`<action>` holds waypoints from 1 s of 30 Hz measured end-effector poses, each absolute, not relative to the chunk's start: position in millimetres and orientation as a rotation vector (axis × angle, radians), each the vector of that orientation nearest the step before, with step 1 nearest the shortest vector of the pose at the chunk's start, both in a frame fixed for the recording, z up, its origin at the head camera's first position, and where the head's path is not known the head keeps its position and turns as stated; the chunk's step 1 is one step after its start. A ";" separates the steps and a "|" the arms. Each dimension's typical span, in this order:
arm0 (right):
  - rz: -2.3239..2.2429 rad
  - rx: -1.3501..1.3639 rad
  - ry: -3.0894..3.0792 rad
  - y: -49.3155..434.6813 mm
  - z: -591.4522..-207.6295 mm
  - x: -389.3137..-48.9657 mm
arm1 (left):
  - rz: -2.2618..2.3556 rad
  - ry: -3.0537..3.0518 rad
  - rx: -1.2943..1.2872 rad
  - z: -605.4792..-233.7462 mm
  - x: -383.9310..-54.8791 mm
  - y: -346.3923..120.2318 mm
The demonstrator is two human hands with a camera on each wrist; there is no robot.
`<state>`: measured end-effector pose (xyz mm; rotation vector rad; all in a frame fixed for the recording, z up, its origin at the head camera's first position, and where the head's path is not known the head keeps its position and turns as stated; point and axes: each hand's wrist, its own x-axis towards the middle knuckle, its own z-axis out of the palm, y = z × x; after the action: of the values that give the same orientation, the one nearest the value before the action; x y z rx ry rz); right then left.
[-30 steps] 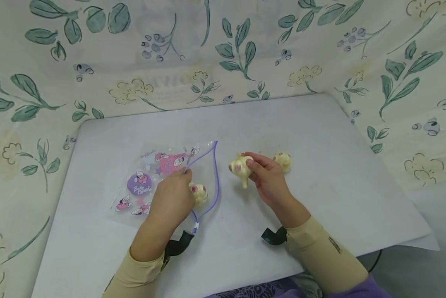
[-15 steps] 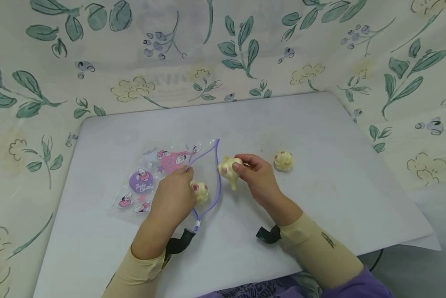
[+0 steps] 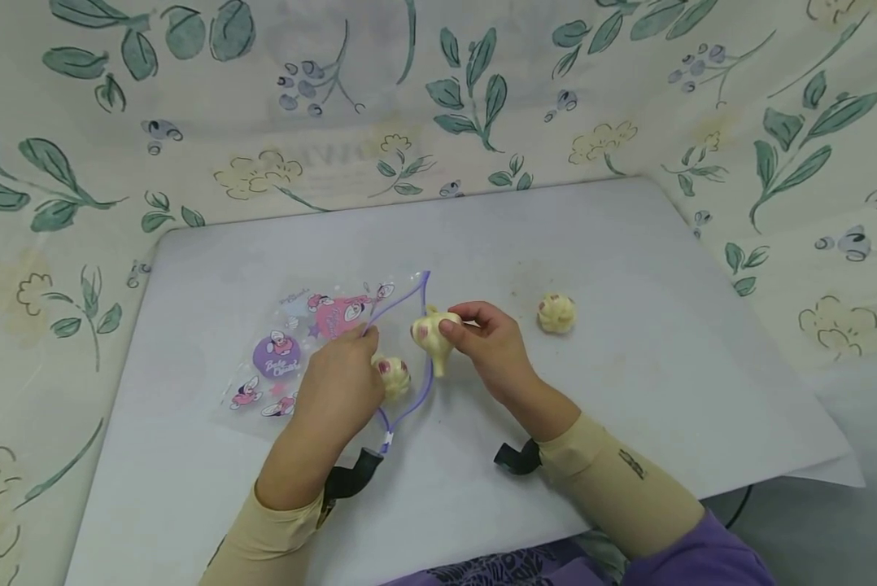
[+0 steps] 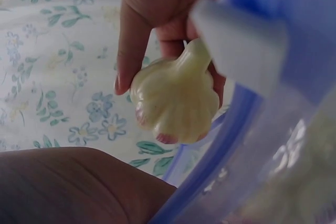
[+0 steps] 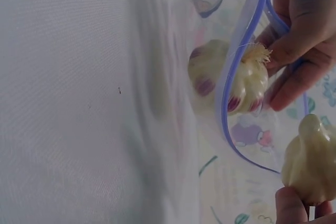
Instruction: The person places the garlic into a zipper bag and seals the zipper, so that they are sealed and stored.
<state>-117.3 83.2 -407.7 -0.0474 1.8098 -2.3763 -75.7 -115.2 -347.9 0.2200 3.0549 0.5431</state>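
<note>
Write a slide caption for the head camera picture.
The right hand holds a garlic bulb at the opening of a clear printed bag, its edge gripped by the left hand.

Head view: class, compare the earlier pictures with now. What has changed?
The right hand has moved left, carrying its pinched garlic bulb towards the opening of the clear bag. Nothing was let go or newly gripped. The left hand still holds the bag's edge; the bulb inside and the loose bulb on the table stayed put.

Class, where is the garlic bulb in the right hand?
In the head view, the garlic bulb is near centre, pinched in the right hand at the mouth of the bag, right of the bulb inside.
</note>
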 end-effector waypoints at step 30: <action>-2.259 -0.171 1.916 73.9 -409.2 -110.7 | 0.560 3.072 0.218 -346.9 -68.7 -112.3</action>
<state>-110.7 73.9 -409.2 -0.1712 1.9160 -2.2592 -68.7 -112.3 -346.9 0.2175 3.0717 0.5600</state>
